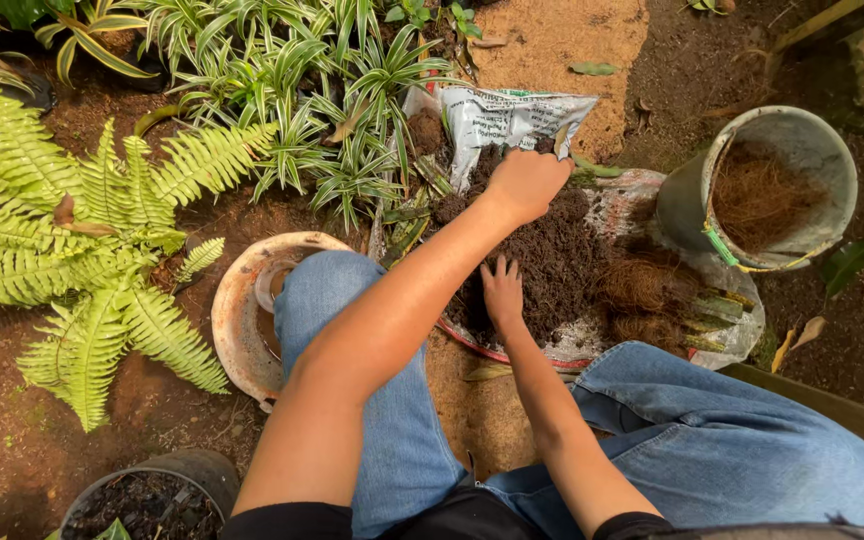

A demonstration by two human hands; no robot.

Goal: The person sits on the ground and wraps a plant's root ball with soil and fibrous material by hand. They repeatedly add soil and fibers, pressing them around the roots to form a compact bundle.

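Note:
A heap of dark soil (552, 262) lies on a plastic sheet (742, 335) in front of my knees. My left hand (526, 184) reaches to the far side of the heap, by the mouth of an open white soil bag (512, 118). Its fingers curl down into the soil and are hidden. My right hand (502, 292) lies flat on the near side of the heap with its fingers spread, holding nothing. Clumps of brown coconut fibre (642, 285) sit on the sheet to the right of the soil.
A grey bucket (687, 195) with coconut fibre stands at the right. A worn round pot (237, 310) lies tipped by my left knee. Ferns (72, 240) and striped plants (302, 90) fill the left. A black pot of soil (142, 500) sits at the bottom left.

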